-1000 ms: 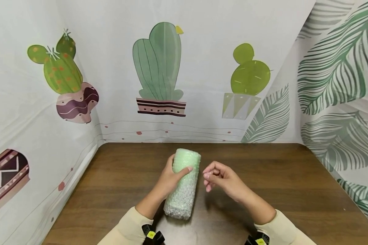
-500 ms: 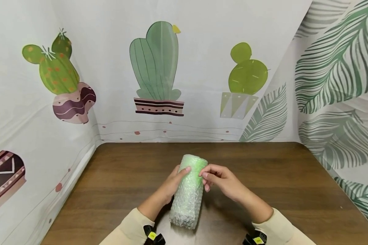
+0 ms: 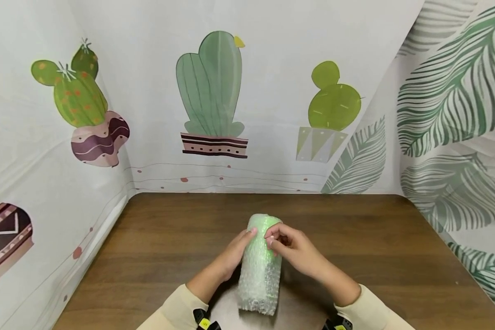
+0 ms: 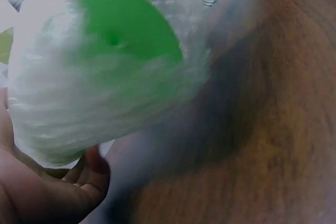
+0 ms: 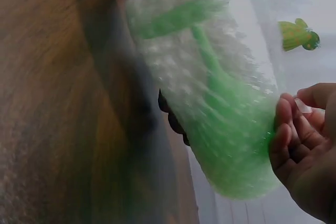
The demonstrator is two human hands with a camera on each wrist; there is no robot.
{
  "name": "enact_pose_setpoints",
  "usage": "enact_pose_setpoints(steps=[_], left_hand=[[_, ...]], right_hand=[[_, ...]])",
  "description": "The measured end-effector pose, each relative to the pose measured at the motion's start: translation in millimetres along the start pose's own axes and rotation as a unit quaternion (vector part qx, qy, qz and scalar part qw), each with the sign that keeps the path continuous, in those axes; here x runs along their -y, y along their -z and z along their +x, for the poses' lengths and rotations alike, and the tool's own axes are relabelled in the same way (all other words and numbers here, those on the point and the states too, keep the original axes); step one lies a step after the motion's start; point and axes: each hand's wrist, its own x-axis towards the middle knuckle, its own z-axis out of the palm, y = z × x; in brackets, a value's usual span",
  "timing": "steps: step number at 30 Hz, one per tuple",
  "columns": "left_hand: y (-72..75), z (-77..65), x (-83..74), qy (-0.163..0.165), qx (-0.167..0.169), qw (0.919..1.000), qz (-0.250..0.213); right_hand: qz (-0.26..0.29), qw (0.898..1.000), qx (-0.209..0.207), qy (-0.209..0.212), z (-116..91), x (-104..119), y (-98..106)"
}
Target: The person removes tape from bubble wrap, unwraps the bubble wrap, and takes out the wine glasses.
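Observation:
A bubble-wrapped bundle (image 3: 259, 275) stands at a slant above the table's near middle. Through the wrap, the right wrist view shows a green goblet shape: a flat foot (image 5: 176, 18), a thin stem (image 5: 207, 51) and a wide bowl (image 5: 236, 135). The green disc (image 4: 131, 24) shows in the left wrist view. My left hand (image 3: 231, 254) grips the bundle's left side, thumb on the front and fingers behind. Over its upper right side, my right hand (image 3: 299, 250) pinches at the bubble wrap with thumb and forefinger. A small pale bit (image 5: 303, 106) between them is too blurred to identify.
The bundle is over a dark brown wooden table (image 3: 169, 220). A white cloth (image 3: 272, 91) printed with cacti and leaves hangs behind it and along both sides. Each wrist wears a black strap with a camera.
The bundle has moved right and nearer the body, turning more upright in view. My right fingers, apart from it a second ago, now lie over its upper right side.

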Motion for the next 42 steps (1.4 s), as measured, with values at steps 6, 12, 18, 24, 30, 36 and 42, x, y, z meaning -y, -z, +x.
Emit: enact_pose_setpoints(steps=[6,12,18,24,30,36,42], left_hand=[[-0.2,-0.2,2.2,0.012,-0.004,0.9998,0.013],[3.2,-0.3,5.5,-0.008,-0.033,0.9949,0.095],[9.1,-3.7,4.7,-0.044,-0.112,0.9690,0.216],[11.2,-6.9,-0.9,-0.083,-0.159,0.9556,0.234],[20.6,-11.9,-1.2,-0.128,-0.167,0.9598,0.186],[28.9,-20.4,2.2,-0.184,-0.180,0.9518,0.166],[42.2,-31.4,4.7,-0.200,-0.203,0.9395,0.190]], right_hand=[[-0.061,0.998,-0.014,0.024,1.8,-3.4,-5.6],[-0.101,0.994,0.010,0.035,5.0,-3.8,-9.8],[-0.111,0.992,0.031,0.053,12.6,-4.7,-15.8],[-0.114,0.989,0.043,0.079,18.4,-4.2,-21.1],[-0.135,0.987,0.056,0.072,24.6,2.5,-28.4],[-0.218,0.969,0.057,0.101,30.4,8.0,-40.4],[-0.354,0.913,0.049,0.196,35.9,11.7,-55.1]])
